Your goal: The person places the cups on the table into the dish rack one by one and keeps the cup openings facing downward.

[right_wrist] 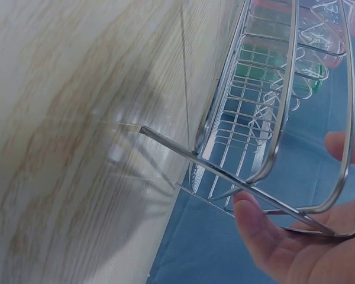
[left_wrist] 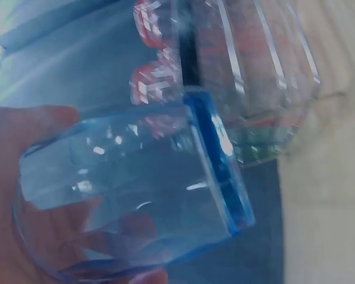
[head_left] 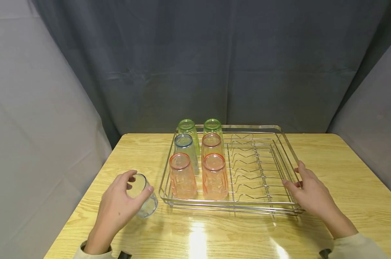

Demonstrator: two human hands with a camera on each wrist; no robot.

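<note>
My left hand (head_left: pixel 121 196) grips a clear drinking glass (left_wrist: pixel 124 189) with a blue tint, thumb and fingers round its sides near the mouth. The glass tilts slightly, thick base toward the table, just left of a wire dish rack (head_left: pixel 202 205). My right hand (head_left: pixel 312 192) holds the right side rail of that rack, its thumb (right_wrist: pixel 251 213) against the wire. On the rack's left half several glasses stand upside down in two columns: green ones (head_left: pixel 212 126) at the back, a blue-rimmed glass (head_left: pixel 183 142) and a red-rimmed glass (head_left: pixel 211 140) midway, orange ones (head_left: pixel 215 180) in front.
Bare wire dividers (head_left: pixel 247 171) fill the rack's right half. The rack sits on a light wooden table (head_left: pixel 215 237) with bright reflections in front. A dark curtain (head_left: pixel 195 64) hangs behind, and pale cloth (head_left: pixel 40 126) lines the left side.
</note>
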